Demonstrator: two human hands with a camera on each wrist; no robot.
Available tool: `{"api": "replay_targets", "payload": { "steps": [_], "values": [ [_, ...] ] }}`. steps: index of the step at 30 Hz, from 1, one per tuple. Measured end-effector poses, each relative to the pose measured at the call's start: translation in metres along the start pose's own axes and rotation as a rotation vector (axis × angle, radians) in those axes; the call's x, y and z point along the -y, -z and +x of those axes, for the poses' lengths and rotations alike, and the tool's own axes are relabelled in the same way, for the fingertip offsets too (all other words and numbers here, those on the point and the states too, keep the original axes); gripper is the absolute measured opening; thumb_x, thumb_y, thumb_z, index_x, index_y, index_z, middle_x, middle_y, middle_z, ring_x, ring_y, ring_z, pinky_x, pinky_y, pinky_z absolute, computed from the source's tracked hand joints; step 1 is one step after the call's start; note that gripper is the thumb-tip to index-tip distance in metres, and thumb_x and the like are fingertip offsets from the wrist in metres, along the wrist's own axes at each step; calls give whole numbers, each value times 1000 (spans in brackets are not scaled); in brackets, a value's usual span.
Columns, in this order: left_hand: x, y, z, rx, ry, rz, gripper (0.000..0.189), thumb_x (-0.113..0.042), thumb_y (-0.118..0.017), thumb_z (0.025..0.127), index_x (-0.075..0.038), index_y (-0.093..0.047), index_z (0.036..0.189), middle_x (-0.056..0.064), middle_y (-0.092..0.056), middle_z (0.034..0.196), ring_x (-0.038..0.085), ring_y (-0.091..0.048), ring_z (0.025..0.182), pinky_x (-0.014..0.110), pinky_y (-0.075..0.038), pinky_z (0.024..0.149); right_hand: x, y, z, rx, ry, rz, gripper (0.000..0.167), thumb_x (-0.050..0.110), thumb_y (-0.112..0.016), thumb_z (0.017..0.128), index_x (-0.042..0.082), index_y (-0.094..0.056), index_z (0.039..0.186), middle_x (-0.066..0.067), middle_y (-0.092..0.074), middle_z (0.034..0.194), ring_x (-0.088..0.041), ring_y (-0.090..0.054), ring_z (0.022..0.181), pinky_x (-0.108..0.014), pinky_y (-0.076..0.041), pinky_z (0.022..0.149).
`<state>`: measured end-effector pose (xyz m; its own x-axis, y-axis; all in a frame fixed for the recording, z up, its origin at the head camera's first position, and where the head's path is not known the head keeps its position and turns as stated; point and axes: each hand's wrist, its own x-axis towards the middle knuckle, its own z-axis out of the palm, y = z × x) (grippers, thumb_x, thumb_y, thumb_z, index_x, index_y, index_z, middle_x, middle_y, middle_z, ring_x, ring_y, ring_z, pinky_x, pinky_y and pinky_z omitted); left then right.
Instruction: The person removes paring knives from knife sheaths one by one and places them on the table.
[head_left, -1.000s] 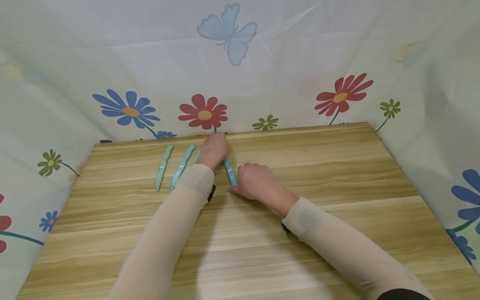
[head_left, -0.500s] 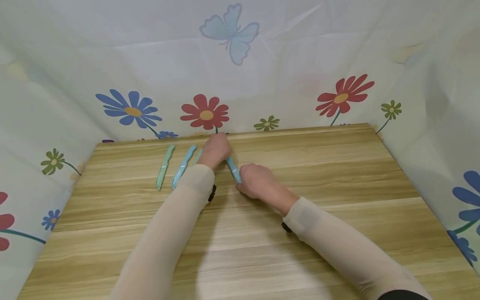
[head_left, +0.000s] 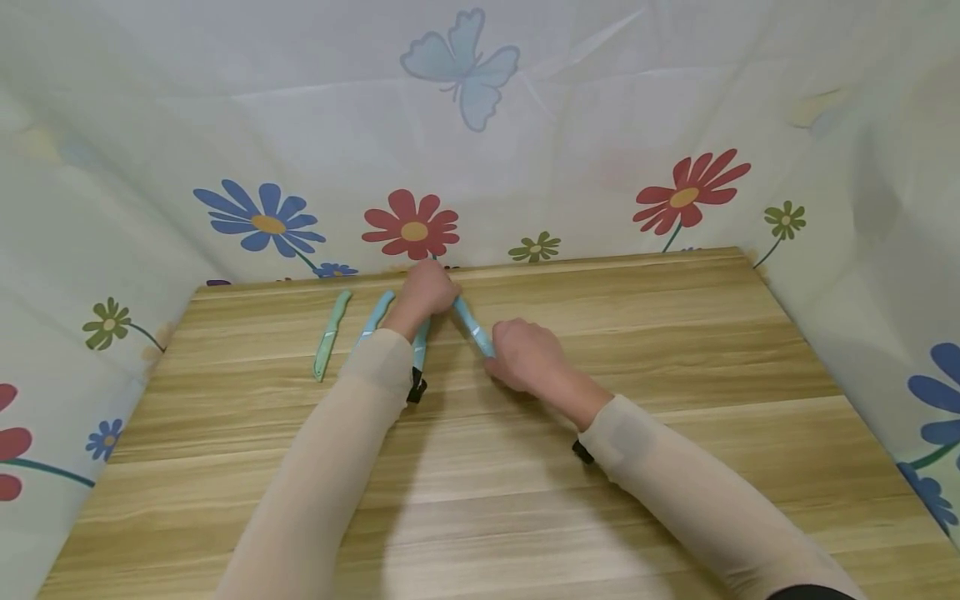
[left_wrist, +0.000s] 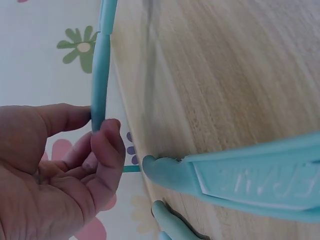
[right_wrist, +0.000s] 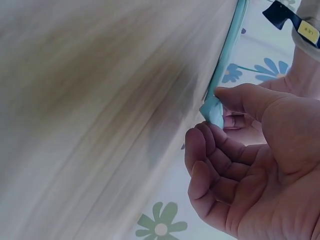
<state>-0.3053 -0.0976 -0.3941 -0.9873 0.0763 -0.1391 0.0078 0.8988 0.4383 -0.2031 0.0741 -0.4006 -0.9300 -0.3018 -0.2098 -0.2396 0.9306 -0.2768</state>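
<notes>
My left hand (head_left: 426, 287) pinches the handle end of a light-blue knife in its sheath (head_left: 474, 327) between thumb and fingers. At the sheath's tip, my right hand (head_left: 528, 358) grips the other end, its thumb against it in the right wrist view. The knife slants between both hands, raised off the table in the left wrist view. Under my left wrist lies another sheathed knife (head_left: 420, 343), partly hidden; its embossed sheath shows large in the left wrist view. Further left are a blue sheathed knife (head_left: 377, 315), half covered by my sleeve, and a green one (head_left: 330, 337).
The wood-grain table (head_left: 675, 333) reaches back to a white curtain (head_left: 300, 117) printed with flowers and a butterfly. The knives on the table lie near its back edge, left of centre. A black strap clip (head_left: 417, 386) sits at my left wrist.
The held knife and my right hand have moved to the right, while my left hand has shifted slightly left. More of the knife under my left wrist now shows.
</notes>
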Motion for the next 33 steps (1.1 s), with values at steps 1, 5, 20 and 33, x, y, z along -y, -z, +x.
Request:
{"api": "replay_targets", "payload": {
  "steps": [1,5,20,33],
  "values": [
    [1,1,0,-9,0,-29,37,-14,-62,98,-7,-54,63,5,-54,67,20,-47,59,30,-41,62,-1,1,0,-10,3,5,25,30,-72,99,11,-62,87,-2,-61,74,-17,-57,62,-34,-51,53],
    [7,2,-4,-21,43,-277,34,-13,-65,98,-7,-61,65,3,-62,57,24,-63,55,27,-48,60,-6,3,-2,-42,20,21,25,28,-73,99,11,-62,85,-3,-62,73,-16,-56,61,-34,-50,52],
    [16,2,-34,10,133,-1129,34,-11,-67,104,12,-60,128,19,-67,107,17,-74,78,37,-62,85,-30,18,-11,-159,76,62,15,23,-75,96,8,-72,100,-2,-66,86,-20,-62,72,-37,-52,62],
    [17,-3,-65,34,148,-1391,28,-13,-65,106,10,-60,123,17,-59,113,26,-70,96,37,-60,93,-44,23,-22,-276,134,70,18,19,-78,95,8,-75,108,-4,-70,103,-21,-63,80,-38,-55,70]
  ]
}}
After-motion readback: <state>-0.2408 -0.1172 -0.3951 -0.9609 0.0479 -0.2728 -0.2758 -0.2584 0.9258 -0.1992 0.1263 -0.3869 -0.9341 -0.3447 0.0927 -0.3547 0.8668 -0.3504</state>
